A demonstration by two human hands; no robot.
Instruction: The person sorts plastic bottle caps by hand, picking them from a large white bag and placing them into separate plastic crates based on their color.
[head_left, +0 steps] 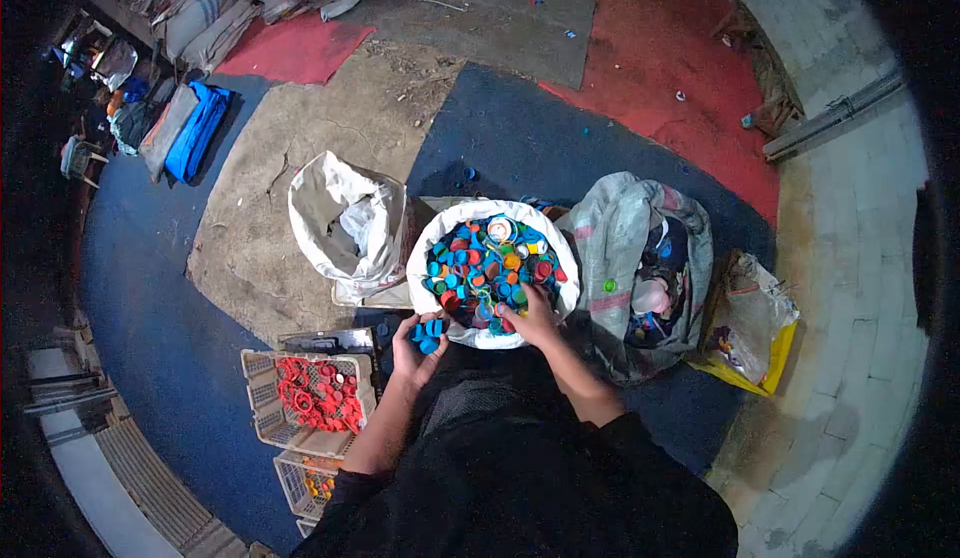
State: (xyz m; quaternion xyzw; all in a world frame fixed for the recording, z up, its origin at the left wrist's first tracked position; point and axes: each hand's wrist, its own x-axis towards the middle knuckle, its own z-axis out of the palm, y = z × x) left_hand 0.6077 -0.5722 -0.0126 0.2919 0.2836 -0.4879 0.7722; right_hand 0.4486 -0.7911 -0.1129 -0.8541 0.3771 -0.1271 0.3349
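Observation:
A white sack (420, 258) with a rolled rim stands in front of me, filled with mixed plastic bottle caps (480, 268), many of them blue, others red, green, orange and white. At its near left edge, my left hand (408, 358) is closed around a cluster of blue bottle caps (428, 336). My right hand (537, 322) reaches over the near right rim. Its fingers are apart and touch the caps on top of the pile; I see nothing clearly gripped in it.
An open white sack (310, 228) stands to the left, a grey woven sack (610, 228) to the right. Beyond that lies a yellow-edged bag (765, 373). A crate (262, 398) of red caps sits at lower left, above another crate (293, 483). Full sacks (205, 18) lie far left.

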